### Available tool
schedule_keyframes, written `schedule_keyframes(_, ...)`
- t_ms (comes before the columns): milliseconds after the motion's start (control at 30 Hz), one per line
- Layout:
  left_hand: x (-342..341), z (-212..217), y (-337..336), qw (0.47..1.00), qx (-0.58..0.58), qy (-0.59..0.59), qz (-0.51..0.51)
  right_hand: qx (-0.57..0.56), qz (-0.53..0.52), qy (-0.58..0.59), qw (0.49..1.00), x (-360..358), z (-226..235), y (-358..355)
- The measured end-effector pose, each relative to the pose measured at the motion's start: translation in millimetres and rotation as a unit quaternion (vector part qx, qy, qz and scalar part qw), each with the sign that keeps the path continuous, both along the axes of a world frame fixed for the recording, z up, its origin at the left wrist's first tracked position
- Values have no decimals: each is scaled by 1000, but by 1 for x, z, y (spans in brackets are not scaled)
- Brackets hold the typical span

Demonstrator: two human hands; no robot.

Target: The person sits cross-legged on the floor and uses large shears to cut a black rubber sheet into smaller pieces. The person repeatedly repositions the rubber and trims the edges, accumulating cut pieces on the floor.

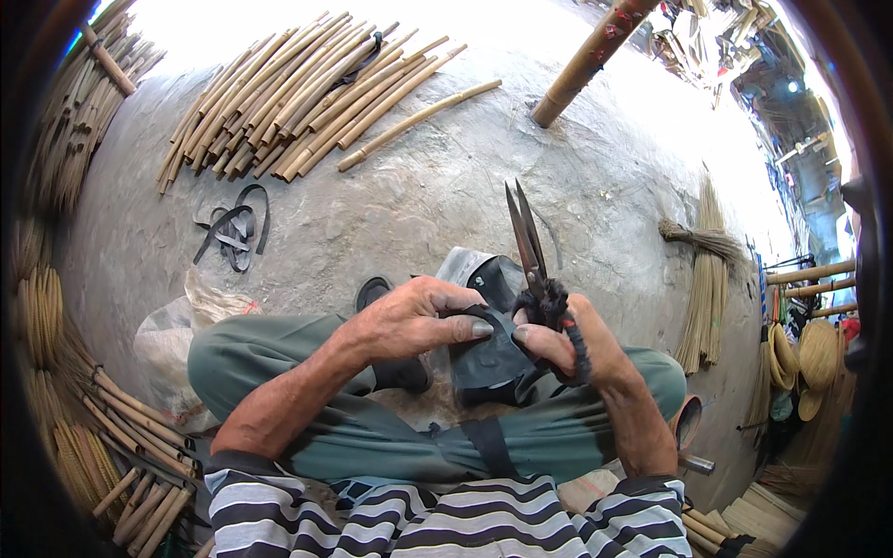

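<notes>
My left hand (pixel 409 318) pinches the edge of a dark rubber sheet (pixel 488 361) between thumb and fingers. The sheet hangs over my lap, between my knees. In my right hand (pixel 588 346) is a pair of scissors (pixel 528 244), its blades pointing away from me and slightly apart. Black material is wrapped round the scissor handles. The right thumb lies close to the sheet's edge; whether it presses on the rubber I cannot tell. Behind the sheet, a grey and black piece (pixel 462 263) rests near the floor, partly covered.
Bamboo poles (pixel 298 98) lie spread on the concrete floor ahead, near a tangle of black strips (pixel 233 228). A bamboo post (pixel 586 70) stands at the far right. To the right is a straw broom bundle (pixel 704 279); to the left, a white sack (pixel 172 344) and cane bundles (pixel 139 423).
</notes>
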State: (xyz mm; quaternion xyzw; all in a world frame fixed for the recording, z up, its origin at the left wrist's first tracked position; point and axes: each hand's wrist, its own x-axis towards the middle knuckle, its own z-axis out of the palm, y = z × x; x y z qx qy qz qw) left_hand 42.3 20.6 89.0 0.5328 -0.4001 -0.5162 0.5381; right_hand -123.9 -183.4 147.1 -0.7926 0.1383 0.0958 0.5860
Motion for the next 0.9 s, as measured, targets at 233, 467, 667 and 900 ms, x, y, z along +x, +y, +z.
schedule_keyframes(233, 0, -10, -6, 998, 23, 49, 13, -454, 74, -249, 852, 20, 27, -8)
schedule_keyframes(467, -14, -24, -14, 993, -61, -90, 53, -591, -25, -315, 742, 58, 95, -47)
schedule_keyframes(667, -10, -34, -14, 975, -32, -157, 157, -607, -49, -396, 688, 64, 140, -59)
schedule_keyframes(900, 12, -53, -13, 926, 20, -258, 274, -622, -84, -434, 646, 36, 148, -52)
